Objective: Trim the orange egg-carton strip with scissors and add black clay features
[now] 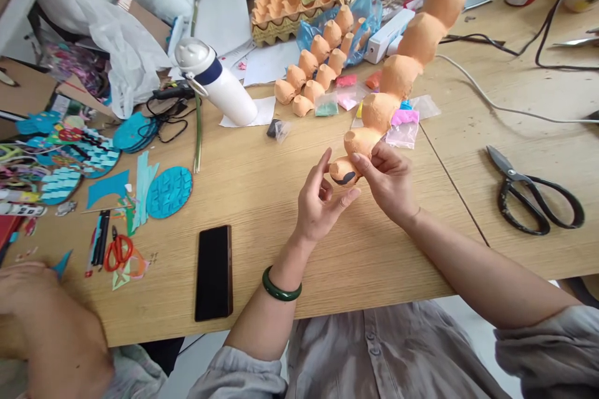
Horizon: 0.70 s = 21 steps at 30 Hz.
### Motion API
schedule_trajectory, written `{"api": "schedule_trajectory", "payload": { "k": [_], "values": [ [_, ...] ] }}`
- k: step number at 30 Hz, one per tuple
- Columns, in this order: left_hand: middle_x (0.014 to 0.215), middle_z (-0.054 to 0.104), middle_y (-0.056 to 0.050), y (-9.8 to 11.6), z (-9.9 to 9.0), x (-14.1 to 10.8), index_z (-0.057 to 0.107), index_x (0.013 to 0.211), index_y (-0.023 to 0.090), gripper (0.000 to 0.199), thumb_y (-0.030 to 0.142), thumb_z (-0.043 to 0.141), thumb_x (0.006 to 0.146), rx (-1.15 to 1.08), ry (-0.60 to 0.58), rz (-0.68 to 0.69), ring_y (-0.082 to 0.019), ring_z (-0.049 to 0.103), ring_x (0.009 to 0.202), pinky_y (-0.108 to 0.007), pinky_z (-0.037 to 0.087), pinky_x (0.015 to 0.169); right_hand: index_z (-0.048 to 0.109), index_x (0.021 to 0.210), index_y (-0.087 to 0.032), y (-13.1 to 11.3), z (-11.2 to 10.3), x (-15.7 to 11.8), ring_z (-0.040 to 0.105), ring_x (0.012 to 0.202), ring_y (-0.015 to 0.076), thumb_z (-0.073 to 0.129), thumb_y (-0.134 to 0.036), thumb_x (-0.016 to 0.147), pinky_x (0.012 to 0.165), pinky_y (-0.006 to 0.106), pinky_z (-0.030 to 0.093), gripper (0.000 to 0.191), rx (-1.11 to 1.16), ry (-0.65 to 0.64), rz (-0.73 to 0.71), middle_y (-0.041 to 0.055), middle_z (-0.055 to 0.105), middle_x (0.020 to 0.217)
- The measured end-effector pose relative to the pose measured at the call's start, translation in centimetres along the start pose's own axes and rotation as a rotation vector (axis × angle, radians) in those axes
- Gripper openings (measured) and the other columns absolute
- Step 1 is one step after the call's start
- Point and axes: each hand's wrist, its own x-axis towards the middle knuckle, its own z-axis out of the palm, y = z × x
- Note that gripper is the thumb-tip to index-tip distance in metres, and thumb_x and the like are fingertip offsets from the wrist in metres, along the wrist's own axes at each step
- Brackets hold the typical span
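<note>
Counter [262, 268] of pale, fine-grained wood, bearing a jointed chain of rough, rounded orange egg-carton cups [412, 50] that slants up and away from the hands. Black-handled scissors [533, 193] lie right of the chain; a black phone [214, 273] lies left of it, and loose orange cups [311, 68] lie just beside its far half. Both forearms reach in from the near edge, a green bangle [281, 283] on the left wrist. Right hand [386, 184]: fingers [369, 159] closed narrowly, pinching the chain's lower cups. Left hand [321, 196]: fingers [325, 168] and thumb spread wide, index tip at the lowest cup.
</note>
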Motion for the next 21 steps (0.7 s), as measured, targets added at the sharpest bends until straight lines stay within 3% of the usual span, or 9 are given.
{"api": "schedule_trajectory", "payload": {
  "k": [7,14,21],
  "values": [
    [0.105,0.058,-0.004,0.4,0.1,-0.1,0.058,0.146,0.028,0.059,0.052,0.069,0.093,0.027,0.010,0.078,-0.011,0.052,0.074,-0.025,0.046,0.062,0.053,0.066,-0.023,0.1,0.1,-0.7,0.050,0.054,0.0096,0.078,-0.057,0.084,0.051,0.026,0.049,0.046,-0.104,0.032,-0.057,-0.0036,0.050,0.062],
    [0.117,0.062,-0.009,0.4,0.5,-0.1,0.061,0.142,0.025,0.054,0.053,0.065,0.096,-0.018,0.011,0.051,-0.014,0.060,0.084,-0.024,0.052,0.070,0.057,0.072,-0.024,0.5,0.1,-1.1,0.056,0.061,0.0130,0.078,-0.057,0.084,0.055,0.028,0.050,0.040,-0.115,0.073,-0.040,-0.0016,0.057,0.066],
    [0.119,0.065,-0.009,-0.1,0.6,-0.3,0.061,0.140,0.023,0.052,0.052,0.065,0.097,-0.098,0.034,-0.002,-0.014,0.060,0.085,-0.024,0.052,0.069,0.053,0.071,-0.024,0.2,0.4,-1.8,0.063,0.053,0.0121,0.072,-0.047,0.093,0.050,0.027,0.051,0.037,-0.148,0.002,-0.098,-0.0027,0.062,0.061]
  ]
}}
